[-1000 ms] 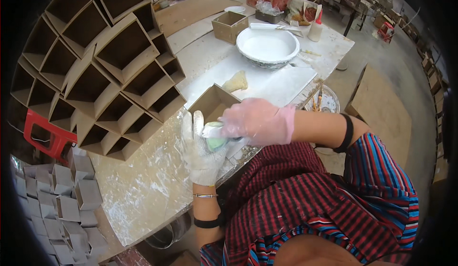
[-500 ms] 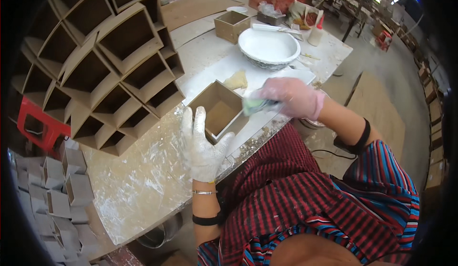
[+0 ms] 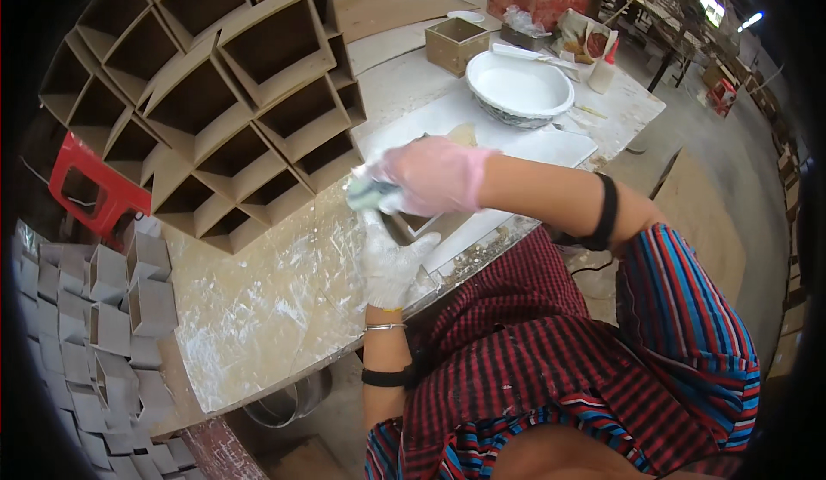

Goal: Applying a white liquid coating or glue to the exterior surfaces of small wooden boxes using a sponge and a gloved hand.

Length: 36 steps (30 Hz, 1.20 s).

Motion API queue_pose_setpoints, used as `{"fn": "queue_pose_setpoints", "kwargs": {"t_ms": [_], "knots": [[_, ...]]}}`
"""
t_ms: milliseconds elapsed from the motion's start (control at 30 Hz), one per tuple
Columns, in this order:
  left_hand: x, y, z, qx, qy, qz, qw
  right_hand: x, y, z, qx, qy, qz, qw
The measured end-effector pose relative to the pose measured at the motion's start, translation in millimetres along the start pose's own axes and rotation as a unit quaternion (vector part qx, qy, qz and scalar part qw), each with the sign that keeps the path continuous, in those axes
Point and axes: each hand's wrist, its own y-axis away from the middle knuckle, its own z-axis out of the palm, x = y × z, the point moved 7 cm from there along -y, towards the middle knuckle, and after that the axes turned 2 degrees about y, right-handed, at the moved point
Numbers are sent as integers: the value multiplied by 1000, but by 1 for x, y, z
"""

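My left hand [image 3: 387,263], in a white coated glove, steadies a small open-topped box [image 3: 445,224] on the table, its thumb at the near side. My right hand [image 3: 437,175], in a pink glove, grips a pale green sponge [image 3: 368,193] at the box's far left, by the left fingertips. That hand and forearm cover most of the box, and the sponge is slightly smeared by motion. Beyond the right hand lies a yellowish scrap [image 3: 465,134], partly hidden. Farther back stands a white-coated bowl [image 3: 516,120] with white matter inside.
A tall stack of open brown boxes [image 3: 284,106] rises at the left. Below it are a red plastic stool [image 3: 103,200] and several grey boxes [image 3: 112,329]. Another box [image 3: 456,48] and a bottle with a red top [image 3: 602,74] stand at the back of the table [image 3: 267,325].
My right hand has swept left with the sponge, from the box's right side across to its far left. The left hand stays at the box. The view has shifted slightly.
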Motion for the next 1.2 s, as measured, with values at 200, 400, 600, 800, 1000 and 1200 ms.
{"fn": "queue_pose_setpoints", "kwargs": {"t_ms": [200,400,600,800,1000,1200], "knots": [[-15,1,5,22,-43,48,998,-20,62,1,-78,-8,-115,990],[-1,-5,-2,54,-23,84,995,4,16,-37,35,64,-32,997],[-11,-5,19,-70,477,-170,859,-8,50,-12,-77,37,-72,994],[2,-3,-6,37,-96,44,994,-5,-2,-39,70,140,-137,978],[9,-3,0,-1,-3,-14,1000,24,-21,-28,66,119,-128,982],[1,-8,-4,35,-79,59,995,65,-14,-59,-20,189,49,980]]}}
